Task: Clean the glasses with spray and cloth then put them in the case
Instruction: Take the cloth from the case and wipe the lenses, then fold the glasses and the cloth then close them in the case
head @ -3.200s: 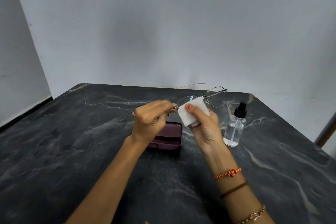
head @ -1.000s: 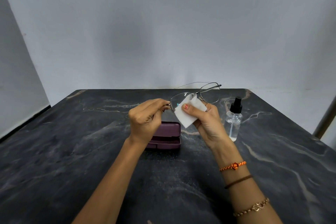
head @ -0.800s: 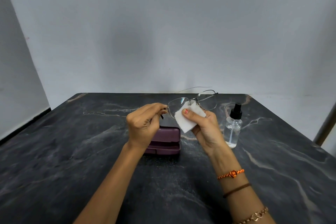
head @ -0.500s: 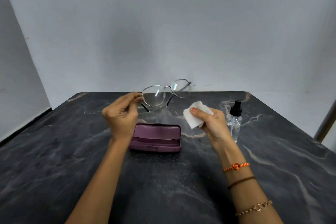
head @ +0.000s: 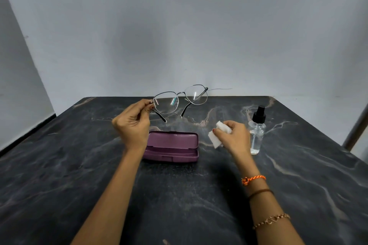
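My left hand [head: 132, 123] pinches the left corner of the thin metal-framed glasses [head: 180, 99] and holds them up above the table, lenses facing me, temples unfolded. A closed purple glasses case [head: 172, 146] lies on the table just below them, right of my left wrist. My right hand [head: 234, 137] grips a folded white cloth [head: 216, 136] to the right of the case, apart from the glasses. A clear spray bottle [head: 257, 132] with a black nozzle stands upright just right of that hand.
The dark marbled table [head: 79, 165] ends at a grey wall behind. A dark gap runs along its left edge, and a metal pole [head: 356, 127] rises past the right edge.
My left hand has carried the glasses left and up, away from the cloth. My right hand has dropped with the cloth toward the table beside the bottle.
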A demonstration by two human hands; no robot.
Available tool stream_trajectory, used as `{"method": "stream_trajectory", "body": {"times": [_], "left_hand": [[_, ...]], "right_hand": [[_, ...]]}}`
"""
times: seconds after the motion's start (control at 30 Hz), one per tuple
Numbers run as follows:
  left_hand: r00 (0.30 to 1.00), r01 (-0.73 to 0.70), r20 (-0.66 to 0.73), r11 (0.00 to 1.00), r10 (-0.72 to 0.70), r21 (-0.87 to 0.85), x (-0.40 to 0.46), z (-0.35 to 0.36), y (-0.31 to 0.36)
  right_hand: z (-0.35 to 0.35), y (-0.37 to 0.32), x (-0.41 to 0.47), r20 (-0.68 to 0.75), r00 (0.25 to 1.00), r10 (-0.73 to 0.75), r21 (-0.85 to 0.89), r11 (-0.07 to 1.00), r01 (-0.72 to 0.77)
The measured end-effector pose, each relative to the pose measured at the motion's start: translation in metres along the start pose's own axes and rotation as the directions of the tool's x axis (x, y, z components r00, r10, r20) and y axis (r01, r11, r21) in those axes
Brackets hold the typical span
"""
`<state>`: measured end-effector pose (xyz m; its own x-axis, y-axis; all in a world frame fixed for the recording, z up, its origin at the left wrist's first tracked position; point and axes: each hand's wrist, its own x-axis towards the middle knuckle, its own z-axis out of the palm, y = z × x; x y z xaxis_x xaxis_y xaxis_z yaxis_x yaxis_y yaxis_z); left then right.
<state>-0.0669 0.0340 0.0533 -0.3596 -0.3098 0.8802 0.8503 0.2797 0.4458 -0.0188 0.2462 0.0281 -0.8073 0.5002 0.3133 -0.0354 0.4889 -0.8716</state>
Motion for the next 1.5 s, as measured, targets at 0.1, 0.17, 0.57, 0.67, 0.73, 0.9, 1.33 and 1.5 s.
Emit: {"method": "stream_trajectory", "body": {"times": [0.1,0.17,0.57,0.67,0.73,0.9,1.33,1.5], "left_hand": [[1.000,0.001,0.010,1.000,-0.001,0.009,0.000,0.001,0.000],[1.000,0.007,0.013,1.000,-0.007,0.000,0.000,0.000,0.000],[1.000,0.028,0.011,0.999,-0.028,-0.023,0.000,0.000,0.001],[1.000,0.031,0.002,0.999,-0.031,-0.028,0.000,0.000,-0.002],[1.000,0.028,0.008,0.999,-0.028,-0.026,-0.001,0.000,-0.003],[1.000,0.023,0.003,0.999,-0.023,-0.033,-0.001,0.000,-0.002],[0.988,-0.119,0.101,0.993,0.121,-0.025,-0.009,0.010,0.012],[0.977,-0.168,0.126,0.986,0.169,-0.017,-0.009,0.010,0.015]], "right_hand": [[0.005,0.003,-0.001,0.020,1.000,-0.012,-0.059,0.998,0.014],[0.006,0.003,-0.001,0.005,0.999,-0.036,-0.087,0.996,0.036],[0.009,0.008,-0.009,0.093,0.992,-0.088,-0.515,0.848,0.124],[0.009,0.008,-0.009,0.128,0.986,-0.107,-0.608,0.777,0.163],[0.009,0.008,-0.010,0.146,0.977,-0.156,-0.639,0.739,0.213],[0.011,-0.005,-0.015,-0.025,0.902,-0.431,-0.430,0.819,0.380],[0.005,-0.030,-0.011,-0.217,0.976,-0.024,0.611,0.776,0.155],[0.001,-0.032,-0.010,-0.139,0.990,0.023,0.719,0.690,0.085]]}}
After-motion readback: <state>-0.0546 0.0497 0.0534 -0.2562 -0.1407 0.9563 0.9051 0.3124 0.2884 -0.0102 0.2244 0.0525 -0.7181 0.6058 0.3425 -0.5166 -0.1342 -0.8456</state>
